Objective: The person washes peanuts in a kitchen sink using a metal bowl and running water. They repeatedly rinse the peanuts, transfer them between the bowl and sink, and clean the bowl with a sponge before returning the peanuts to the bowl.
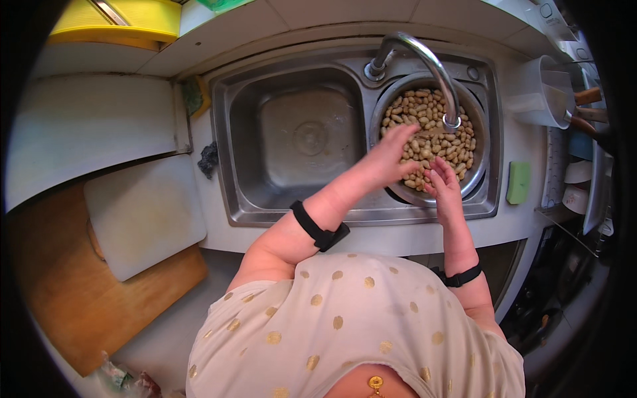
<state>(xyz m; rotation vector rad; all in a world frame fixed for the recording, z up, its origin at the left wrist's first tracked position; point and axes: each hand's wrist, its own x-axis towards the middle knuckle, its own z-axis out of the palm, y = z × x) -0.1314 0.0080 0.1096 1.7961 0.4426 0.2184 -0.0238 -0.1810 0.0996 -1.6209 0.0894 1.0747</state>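
Observation:
Unshelled peanuts [420,107] fill a round metal basin [481,159], which is set into the right bowl of a stainless steel sink [358,217]. My left hand [393,151] is at the left side of the peanuts, slightly blurred, with thumb and fingers spread. At the near side of the basin, my right hand [445,186] has its fingers loosely bent and apart over the peanuts. No peanut is plainly gripped in either hand. The chrome faucet [440,67] arches over the basin, its spout just above the peanuts.
Left of the basin is the sink's larger bowl [298,166]. A dark scouring pad [208,160], a sponge [196,97] and a white cutting board [144,214] lie further left. On the right are a green block [518,183] and a white utensil holder [540,94].

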